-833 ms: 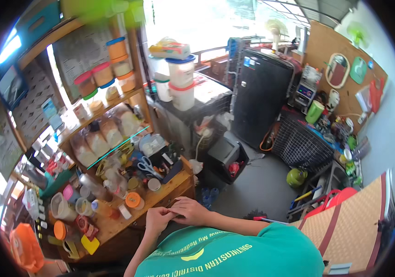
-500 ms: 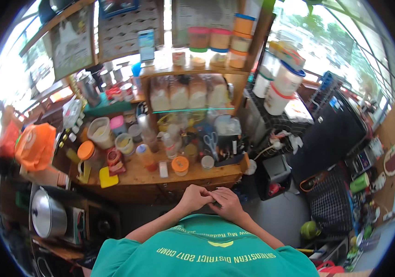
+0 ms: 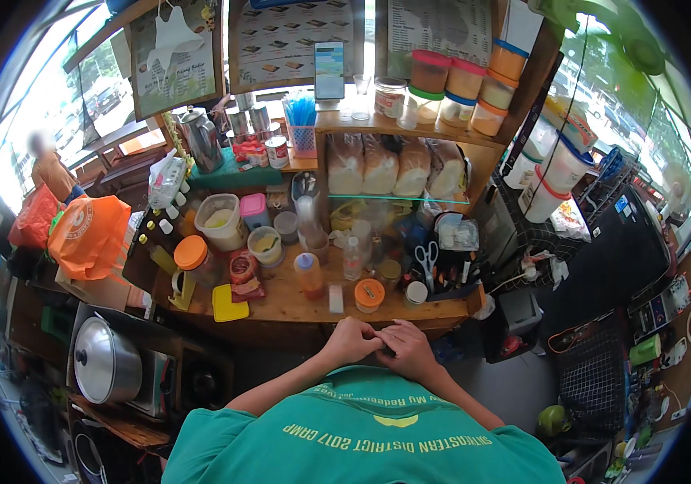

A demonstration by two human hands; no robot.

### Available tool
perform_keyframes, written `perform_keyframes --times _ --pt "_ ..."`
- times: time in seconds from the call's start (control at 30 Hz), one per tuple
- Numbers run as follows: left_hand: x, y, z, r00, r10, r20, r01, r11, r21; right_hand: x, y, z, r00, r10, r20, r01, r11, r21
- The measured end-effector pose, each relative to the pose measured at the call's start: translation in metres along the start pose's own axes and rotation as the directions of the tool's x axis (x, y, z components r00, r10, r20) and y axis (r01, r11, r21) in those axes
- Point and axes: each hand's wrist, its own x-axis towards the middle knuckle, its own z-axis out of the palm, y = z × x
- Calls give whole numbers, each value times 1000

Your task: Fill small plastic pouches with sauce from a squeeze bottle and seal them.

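Observation:
In front of my green shirt (image 3: 361, 444), my two hands meet just before the front edge of the wooden counter (image 3: 297, 305). My left hand (image 3: 351, 340) is closed, its fingertips touching the fingers of my right hand (image 3: 408, 350). Curled fingers show on the right hand too. Whatever may be between the fingers is hidden. Closest to the hands on the counter are a small white block-shaped item (image 3: 336, 298), an orange-lidded jar (image 3: 369, 295) and a small white-lidded jar (image 3: 415, 293).
Blue scissors (image 3: 426, 260) stand at the counter's right. A squeeze bottle (image 3: 309, 274), a yellow lid (image 3: 230, 304) and tubs sit leftward. Bagged bread (image 3: 379, 165) fills a shelf below a phone (image 3: 329, 71). A large metal pot (image 3: 107, 360) is at left; a person (image 3: 53, 169) stands beyond.
The view has swung, so the counter and shelves sit farther right in the picture. My hands stay together at nearly the same place. The person at far left has come into view.

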Motion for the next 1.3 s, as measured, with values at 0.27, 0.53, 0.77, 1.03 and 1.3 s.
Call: perform_keyframes --times 0.27,0.53,0.77,1.03,1.3 --pt "4 -18 -48 1000 3 10 -4 998 67 30 -1 38 998 44 48 -43 999 -9" --pt "9 -38 -87 999 35 -9 -34 997 67 60 -4 64 987 119 105 -115 993 -39" --pt "18 -65 -104 997 79 17 -79 996 41 76 -5 83 978 124 165 -126 992 3" --pt "30 -73 -116 997 66 39 -68 995 76 87 -9 95 988 123 97 -124 992 10" --pt "34 -81 -124 992 75 98 -79 996 34 90 -10 100 982 174 74 -177 983 42"
